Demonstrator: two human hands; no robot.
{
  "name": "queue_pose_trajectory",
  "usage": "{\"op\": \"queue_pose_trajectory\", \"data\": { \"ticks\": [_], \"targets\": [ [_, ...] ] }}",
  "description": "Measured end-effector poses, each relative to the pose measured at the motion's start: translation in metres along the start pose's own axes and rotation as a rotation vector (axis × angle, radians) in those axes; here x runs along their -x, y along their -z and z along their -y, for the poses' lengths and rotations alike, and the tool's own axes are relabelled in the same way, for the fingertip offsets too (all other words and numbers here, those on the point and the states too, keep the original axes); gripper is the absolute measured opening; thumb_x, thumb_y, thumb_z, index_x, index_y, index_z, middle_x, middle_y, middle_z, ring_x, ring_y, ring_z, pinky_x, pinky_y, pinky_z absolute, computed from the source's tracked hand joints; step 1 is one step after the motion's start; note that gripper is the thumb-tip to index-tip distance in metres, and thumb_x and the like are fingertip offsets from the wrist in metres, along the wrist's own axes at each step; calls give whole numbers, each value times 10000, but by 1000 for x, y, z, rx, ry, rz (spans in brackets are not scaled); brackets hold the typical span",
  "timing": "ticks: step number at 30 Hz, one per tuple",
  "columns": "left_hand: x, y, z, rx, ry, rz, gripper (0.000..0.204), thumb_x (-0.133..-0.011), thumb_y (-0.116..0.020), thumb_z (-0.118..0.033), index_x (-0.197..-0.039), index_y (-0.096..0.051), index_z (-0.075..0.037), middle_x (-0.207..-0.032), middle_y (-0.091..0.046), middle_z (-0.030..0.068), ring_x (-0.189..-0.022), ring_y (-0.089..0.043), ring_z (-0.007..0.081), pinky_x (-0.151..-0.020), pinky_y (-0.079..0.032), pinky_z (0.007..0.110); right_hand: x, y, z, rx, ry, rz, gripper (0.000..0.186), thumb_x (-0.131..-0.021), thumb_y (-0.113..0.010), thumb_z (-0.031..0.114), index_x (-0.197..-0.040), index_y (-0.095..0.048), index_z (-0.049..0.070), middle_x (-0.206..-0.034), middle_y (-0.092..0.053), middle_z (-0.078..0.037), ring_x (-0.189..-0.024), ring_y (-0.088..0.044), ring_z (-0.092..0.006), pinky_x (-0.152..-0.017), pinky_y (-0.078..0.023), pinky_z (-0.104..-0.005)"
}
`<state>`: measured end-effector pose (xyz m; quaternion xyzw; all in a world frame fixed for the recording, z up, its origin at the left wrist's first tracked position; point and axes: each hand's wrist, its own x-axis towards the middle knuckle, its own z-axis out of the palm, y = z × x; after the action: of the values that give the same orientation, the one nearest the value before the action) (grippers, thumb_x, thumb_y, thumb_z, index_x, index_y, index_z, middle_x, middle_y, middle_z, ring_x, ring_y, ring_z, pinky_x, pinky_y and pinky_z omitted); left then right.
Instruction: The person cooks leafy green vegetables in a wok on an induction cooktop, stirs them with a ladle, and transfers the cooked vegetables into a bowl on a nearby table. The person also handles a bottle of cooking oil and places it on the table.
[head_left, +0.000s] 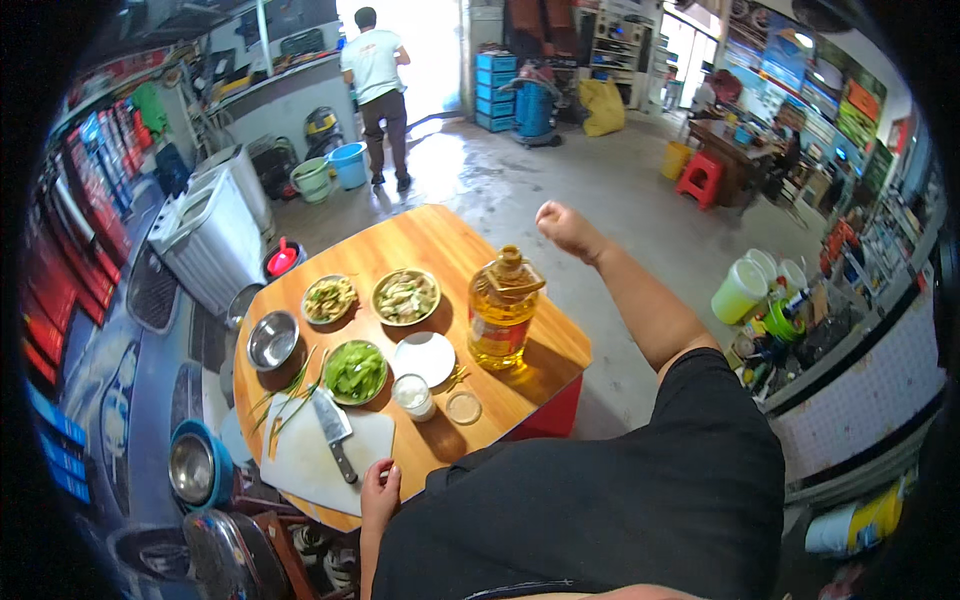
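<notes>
My right hand [571, 232] is stretched out past the far right edge of the wooden table, its fingers curled closed and nothing visible in them. Below it stands a large bottle of yellow oil [500, 325]. My left hand [380, 492] is by the near table edge with fingers curled, beside the white cutting board [300, 465]. On the board lie a cleaver [333, 428] with a black handle and some scallions [297, 400]. Around them are a bowl of sliced green vegetable [355, 372], a jar of white stuff [413, 397], its lid [463, 408] and a white plate [424, 358].
Two bowls of cut food [405, 297] and a metal bowl [272, 341] fill the table's far left. A person [377, 95] stands with back turned near the bright doorway. Buckets [348, 165], a white washing machine [210, 240] and a red stool [701, 178] are around.
</notes>
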<state>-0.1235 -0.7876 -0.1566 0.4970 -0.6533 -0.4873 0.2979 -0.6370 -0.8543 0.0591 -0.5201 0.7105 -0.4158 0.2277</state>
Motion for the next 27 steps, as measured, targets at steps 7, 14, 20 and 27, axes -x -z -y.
{"op": "queue_pose_trajectory", "data": {
  "ticks": [7,14,20,27],
  "targets": [
    [7,-10,20,-43,87,-15,285,-895,-607,-229,-1075,-597,-8,-904,-621,80,-766,-580,150,-709,-480,281,63,-34,-36,645,302,120,230,-816,-502,130,-997,-639,96,-1039,-566,-155,-945,-575,-353,-822,-484,-421],
    [1,-20,14,2,119,72,316,-908,-583,-262,-1083,-588,2,-1012,-584,135,-869,-619,214,-780,-491,314,48,-68,-38,421,391,101,241,-785,-553,180,-967,-619,37,-996,-592,-149,-908,-599,-304,-803,-490,-389],
    [17,-18,13,43,150,75,298,-912,-583,-240,-1091,-587,-2,-1025,-566,118,-865,-610,185,-786,-490,293,33,-81,-15,-94,-161,353,236,-783,-673,273,-910,-615,83,-720,-534,17,-567,-463,-66,-494,-378,-231],
    [35,2,34,120,181,16,302,-913,-589,-224,-1106,-582,9,-970,-614,86,-849,-588,146,-787,-479,274,24,-52,13,-706,-379,254,118,-848,-587,125,-750,-530,92,-641,-455,22,-461,-333,-43,-404,-269,-198]
  ]
}}
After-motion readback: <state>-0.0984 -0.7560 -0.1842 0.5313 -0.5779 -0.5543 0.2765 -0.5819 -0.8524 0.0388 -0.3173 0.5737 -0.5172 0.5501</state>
